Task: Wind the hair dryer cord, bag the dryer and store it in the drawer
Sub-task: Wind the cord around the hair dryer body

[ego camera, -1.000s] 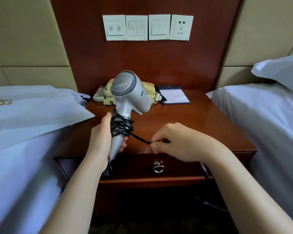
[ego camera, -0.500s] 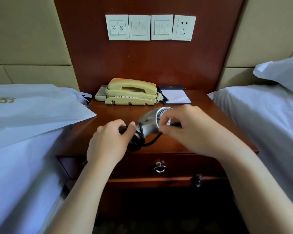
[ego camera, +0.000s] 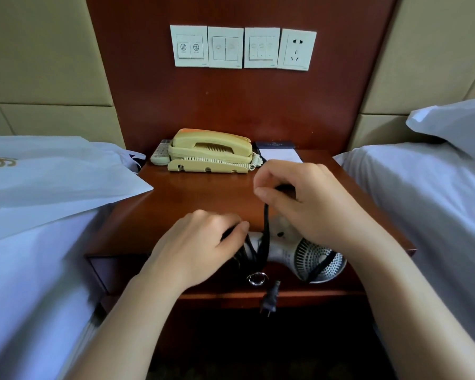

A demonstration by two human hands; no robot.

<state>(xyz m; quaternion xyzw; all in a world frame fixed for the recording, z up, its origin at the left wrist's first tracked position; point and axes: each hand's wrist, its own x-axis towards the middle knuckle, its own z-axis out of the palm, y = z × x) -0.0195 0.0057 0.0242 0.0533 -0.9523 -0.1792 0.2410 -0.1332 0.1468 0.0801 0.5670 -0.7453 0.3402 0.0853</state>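
Head view. The silver hair dryer (ego camera: 281,250) lies on its side at the near edge of the wooden surface (ego camera: 198,196), at 6 o'clock of that top, its round grille (ego camera: 320,259) turned toward us at 3 o'clock of the body. We see the black cord (ego camera: 266,223) coiled round the handle, with one strand rising toward 12 o'clock and another crossing the grille. The plug (ego camera: 270,298) hangs free below the surface edge, at 6 o'clock of the dryer and just beside the metal ring pull (ego camera: 256,278) of the drawer (ego camera: 115,272), whose front we see under the top. The left grip (ego camera: 198,248), at 9 o'clock of the dryer, has its fingers curled over the coiled handle and holds it. The right grip (ego camera: 307,198), at 12 o'clock of the dryer, pinches the raised strand between thumb and fingertips. At the far edge of the surface stand a yellow telephone (ego camera: 210,150), a remote control (ego camera: 161,154) touching it at 9 o'clock, and a notepad (ego camera: 280,154) at 3 o'clock. A white bag (ego camera: 52,176) lies on the left bed (ego camera: 25,283); the right bed (ego camera: 422,201) bears a pillow (ego camera: 455,124). On the wall panel we note three switch plates (ego camera: 225,47) and a socket (ego camera: 296,49)
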